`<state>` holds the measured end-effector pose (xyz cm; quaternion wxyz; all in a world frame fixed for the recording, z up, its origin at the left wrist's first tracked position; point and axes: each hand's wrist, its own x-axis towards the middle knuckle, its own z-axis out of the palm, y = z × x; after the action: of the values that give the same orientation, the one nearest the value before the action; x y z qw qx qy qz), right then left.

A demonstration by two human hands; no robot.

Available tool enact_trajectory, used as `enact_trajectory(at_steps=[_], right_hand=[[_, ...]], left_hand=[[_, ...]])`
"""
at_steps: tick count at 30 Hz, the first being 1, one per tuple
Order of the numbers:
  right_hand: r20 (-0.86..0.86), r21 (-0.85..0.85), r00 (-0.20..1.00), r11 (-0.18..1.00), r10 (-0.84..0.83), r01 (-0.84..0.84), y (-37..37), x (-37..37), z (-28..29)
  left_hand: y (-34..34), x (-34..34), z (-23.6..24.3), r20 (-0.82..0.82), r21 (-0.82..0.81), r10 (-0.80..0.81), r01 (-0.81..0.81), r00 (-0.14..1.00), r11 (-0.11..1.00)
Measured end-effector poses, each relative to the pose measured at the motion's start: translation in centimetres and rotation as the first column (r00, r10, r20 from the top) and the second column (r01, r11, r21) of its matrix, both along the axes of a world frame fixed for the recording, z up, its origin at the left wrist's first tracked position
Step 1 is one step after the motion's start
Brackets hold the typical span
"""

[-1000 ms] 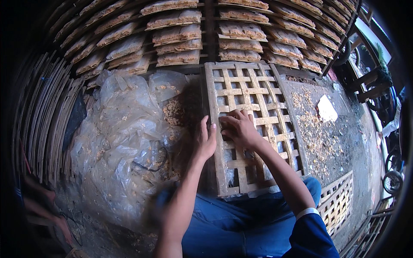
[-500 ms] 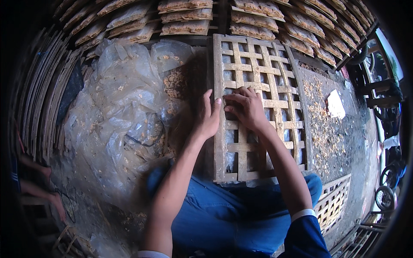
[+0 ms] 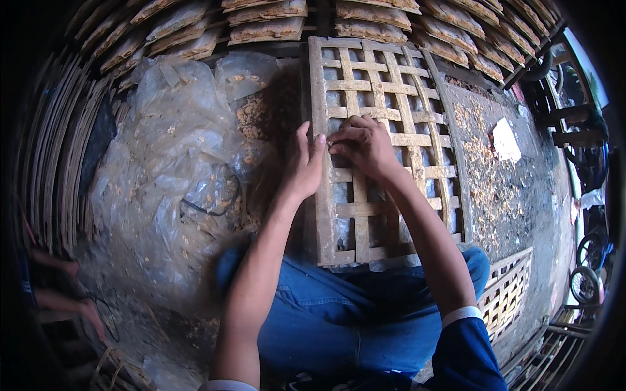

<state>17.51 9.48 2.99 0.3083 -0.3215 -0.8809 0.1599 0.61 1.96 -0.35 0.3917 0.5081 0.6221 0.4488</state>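
Observation:
A wooden frame [image 3: 321,215] with a woven lattice of flat, pale strips lies in front of me, its near end by my lap. Clear plastic shows through its gaps. My left hand [image 3: 305,166] is at the frame's left rail, thumb on top and fingers along the outer side, as if gripping it. Over the lattice, my right hand [image 3: 365,146] is closed in a pinch beside that rail, close to the left thumb. What sits between the right fingertips is too small to make out.
Crumpled plastic sheeting [image 3: 156,163] with crumbs spreads out at left. Racks of filled trays [image 3: 267,29] stand at the back, stacked slats [image 3: 49,150] far left. Another lattice frame [image 3: 505,293] lies at right, near a white scrap [image 3: 506,140]. Another person's bare feet [image 3: 88,309] show lower left.
The whole view has shifted slightly, so the frame and hands appear a little higher and further left. Both hands keep nearly the same place on the rail.

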Motion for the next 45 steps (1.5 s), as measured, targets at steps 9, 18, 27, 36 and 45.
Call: enact_trajectory(at_steps=[9,18,27,36,45], right_hand=[[0.018,-0.042,0.999,0.999,0.033,-0.033,0.1,0.0,0.2],[0.021,-0.103,0.999,0.994,0.05,-0.048,-0.1,-0.1,0.9],[0.054,-0.133,0.997,0.99,0.058,-0.05,-0.4,0.0,1.4],[-0.389,-0.694,0.917,0.682,-0.088,-0.229,-0.2,2.5,1.9],[-0.491,-0.669,0.667,0.733,-0.56,0.124,0.5,26.1,5.8]], left_hand=[[0.1,0.1,-0.1,-0.086,0.066,0.042,-0.037,0.995,0.997],[0.2,0.2,-0.5,-0.09,0.113,0.06,-0.05,0.994,0.992],[0.2,0.2,-0.8,-0.096,0.122,0.071,-0.059,0.993,0.991],[0.2,-0.2,-1.0,0.006,0.107,0.02,-0.02,1.0,0.994],[0.4,-0.2,-0.6,0.0,0.057,-0.011,0.011,1.0,0.998]])
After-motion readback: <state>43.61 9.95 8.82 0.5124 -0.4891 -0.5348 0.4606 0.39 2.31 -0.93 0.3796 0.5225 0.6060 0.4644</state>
